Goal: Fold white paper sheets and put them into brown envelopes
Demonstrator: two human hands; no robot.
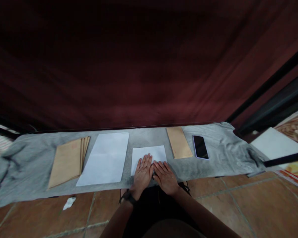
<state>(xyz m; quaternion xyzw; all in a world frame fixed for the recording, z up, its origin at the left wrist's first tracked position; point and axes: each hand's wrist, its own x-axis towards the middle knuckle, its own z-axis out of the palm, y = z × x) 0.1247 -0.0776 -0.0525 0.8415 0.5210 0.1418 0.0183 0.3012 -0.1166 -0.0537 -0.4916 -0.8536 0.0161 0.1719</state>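
Note:
Both of my hands lie flat on a white sheet of paper that looks folded, at the near edge of the grey cloth. My left hand, with a dark watch on its wrist, has its fingers stretched forward over the sheet's middle. Beside it my right hand presses on the sheet's near right part, fingers extended and slightly apart. The two hands almost touch at the thumbs and hide the sheet's near edge. Left of them lies larger white paper; to the right is a single brown envelope.
Several brown envelopes lie fanned at the left. A phone with a dark screen rests on the grey cloth at the right. Behind stands a dark red curtain-like surface. A crumpled white scrap lies on the tiled floor.

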